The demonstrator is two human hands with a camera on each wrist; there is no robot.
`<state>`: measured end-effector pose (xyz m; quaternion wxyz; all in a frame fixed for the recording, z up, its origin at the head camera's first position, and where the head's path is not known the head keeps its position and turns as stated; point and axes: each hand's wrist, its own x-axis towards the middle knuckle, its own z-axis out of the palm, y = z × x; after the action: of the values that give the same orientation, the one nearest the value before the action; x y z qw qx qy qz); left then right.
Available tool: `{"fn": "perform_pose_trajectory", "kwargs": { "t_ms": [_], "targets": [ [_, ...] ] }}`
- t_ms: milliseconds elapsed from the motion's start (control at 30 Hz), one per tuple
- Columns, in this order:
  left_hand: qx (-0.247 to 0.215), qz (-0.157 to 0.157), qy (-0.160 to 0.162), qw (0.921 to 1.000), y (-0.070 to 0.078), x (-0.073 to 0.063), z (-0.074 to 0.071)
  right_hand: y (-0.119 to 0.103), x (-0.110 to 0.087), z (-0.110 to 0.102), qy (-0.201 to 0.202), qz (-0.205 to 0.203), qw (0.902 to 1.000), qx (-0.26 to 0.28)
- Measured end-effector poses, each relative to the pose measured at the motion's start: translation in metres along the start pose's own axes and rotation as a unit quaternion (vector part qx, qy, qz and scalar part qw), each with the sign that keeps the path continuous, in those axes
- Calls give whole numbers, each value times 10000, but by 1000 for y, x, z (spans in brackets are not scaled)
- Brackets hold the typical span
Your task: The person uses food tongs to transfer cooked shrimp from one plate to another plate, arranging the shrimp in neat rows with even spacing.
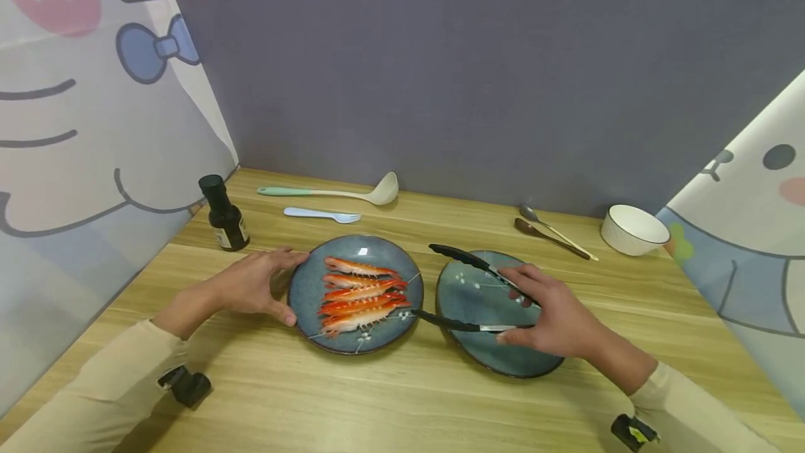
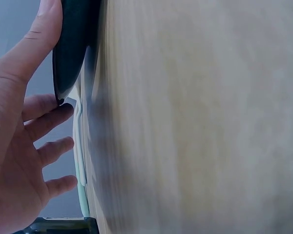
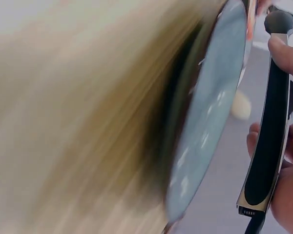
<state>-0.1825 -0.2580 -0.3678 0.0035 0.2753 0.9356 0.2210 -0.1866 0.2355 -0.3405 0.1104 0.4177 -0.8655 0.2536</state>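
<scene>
In the head view, a blue-grey plate (image 1: 308, 278) carries several orange-red cooked shrimp (image 1: 361, 296) laid side by side. My left hand (image 1: 254, 285) is at its left side, thumb and index finger spread along the rim. In the left wrist view the thumb (image 2: 44, 29) touches the dark plate (image 2: 71, 48), and the other fingers lie loosely apart. My right hand (image 1: 547, 310) holds black-tipped metal tongs (image 1: 465, 257), thumb on one arm and fingers on the other. The tongs' arms are spread wide above a second blue-grey plate (image 1: 478, 299), tips pointing toward the shrimp.
Behind the plates lie a ladle (image 1: 380, 191), a light-blue fork (image 1: 321, 214) and two spoons (image 1: 534, 226). A dark bottle (image 1: 226, 219) stands at the back left, a white bowl (image 1: 635, 229) at the back right. A grey wall (image 1: 440, 75) bounds the wooden table (image 1: 377, 404).
</scene>
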Motion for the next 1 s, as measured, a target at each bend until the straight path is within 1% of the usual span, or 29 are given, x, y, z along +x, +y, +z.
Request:
{"fn": "perform_pose_trajectory", "kwargs": {
  "t_ms": [67,167,233,300,400,467,533,633,733,833,1000],
  "targets": [
    [3,11,5,10000,0,0,0,6,-13,-7,201,269,9992,-213],
    [41,49,37,10000,0,-1,-2,14,-32,-17,448,905,9927,-661],
    [89,75,64,9999,-1,-3,-2,18,-44,-23,618,1327,9845,-965],
    [148,91,89,9998,-2,-5,-3,23,-55,-27,822,1640,9760,-1174],
    [221,84,116,9997,-4,-9,-4,31,-68,-30,1123,2105,9622,-1315],
    [227,82,140,9996,-5,-11,-4,36,-76,-31,1233,2467,9513,-1376],
    [214,80,161,9996,-6,-13,-5,40,-82,-32,1191,2908,9390,-1395],
    [206,78,181,9996,-7,-14,-5,46,-91,-34,960,3500,9201,-1473],
    [206,44,203,9996,-8,-16,-5,53,-96,-35,726,3869,9060,-1555],
    [205,28,221,9995,-9,-17,-4,58,-101,-36,644,4053,8972,-1632],
    [205,10,199,9996,-9,-16,-4,66,-106,-36,356,4290,8871,-1663]
  ]
}}
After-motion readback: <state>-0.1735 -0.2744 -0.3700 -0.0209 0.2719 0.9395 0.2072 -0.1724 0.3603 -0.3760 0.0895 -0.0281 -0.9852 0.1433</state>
